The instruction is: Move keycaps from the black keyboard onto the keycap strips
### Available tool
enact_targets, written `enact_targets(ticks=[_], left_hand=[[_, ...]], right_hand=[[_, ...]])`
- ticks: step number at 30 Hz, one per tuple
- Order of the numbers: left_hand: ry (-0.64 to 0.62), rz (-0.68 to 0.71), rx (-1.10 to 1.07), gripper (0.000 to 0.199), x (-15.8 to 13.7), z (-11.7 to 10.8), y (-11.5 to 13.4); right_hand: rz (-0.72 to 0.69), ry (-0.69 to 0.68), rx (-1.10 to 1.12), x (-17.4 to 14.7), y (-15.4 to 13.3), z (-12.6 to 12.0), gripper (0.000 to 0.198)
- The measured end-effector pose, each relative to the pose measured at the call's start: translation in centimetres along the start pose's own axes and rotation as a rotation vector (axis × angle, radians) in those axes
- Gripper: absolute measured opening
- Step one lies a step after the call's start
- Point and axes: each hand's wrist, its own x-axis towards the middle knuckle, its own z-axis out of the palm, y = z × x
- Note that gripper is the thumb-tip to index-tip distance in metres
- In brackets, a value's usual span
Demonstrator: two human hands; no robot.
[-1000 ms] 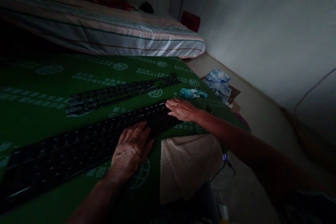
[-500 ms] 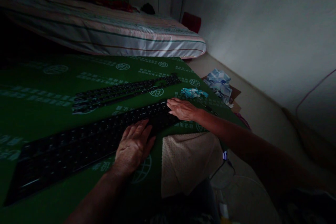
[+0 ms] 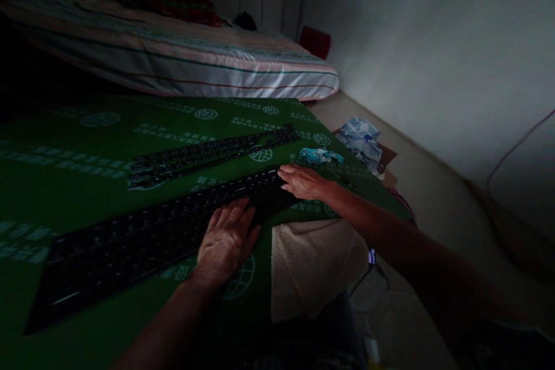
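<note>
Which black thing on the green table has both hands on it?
The wide keyboard, with the left hand and right hand on it; the narrow strips lie beyond it, touched by neither.

The left hand (image 3: 226, 238) and right hand (image 3: 303, 182) are hiding parts of the black keyboard (image 3: 130, 243). Beyond the keyboard, dark strips (image 3: 208, 151) are blurring together. Right of it, a thin object (image 3: 348, 183) is lying too dim to identify. Left of it, the green table (image 3: 26, 185) is running out of frame.

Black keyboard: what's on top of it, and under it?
On the black keyboard: left hand and right hand, hiding the parts beneath them. Green tabletop shows around it; anything directly underneath is covered.
</note>
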Motion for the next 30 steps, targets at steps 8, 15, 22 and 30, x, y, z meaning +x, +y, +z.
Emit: enact_targets(ticks=[8, 15, 22, 30], left_hand=[[-0.017, -0.036, -0.035, 0.034, 0.1, -0.5, 0.3], [-0.027, -0.042, -0.026, 0.03, -0.1, -0.9, 0.6], [-0.034, -0.053, -0.033, 0.031, -0.4, -0.7, 0.6], [0.01, -0.045, -0.036, 0.03, -0.6, -0.8, 0.5]], right_hand=[[0.085, 0.132, 0.06, -2.4, -1.3, -0.1, 0.027], [0.115, 0.455, 0.152, -5.5, -4.8, -0.3, 0.028], [0.195, 0.637, 0.265, -7.9, -8.0, 0.2, 0.025], [0.227, 0.699, 0.324, -8.7, -9.5, 0.7, 0.025]])
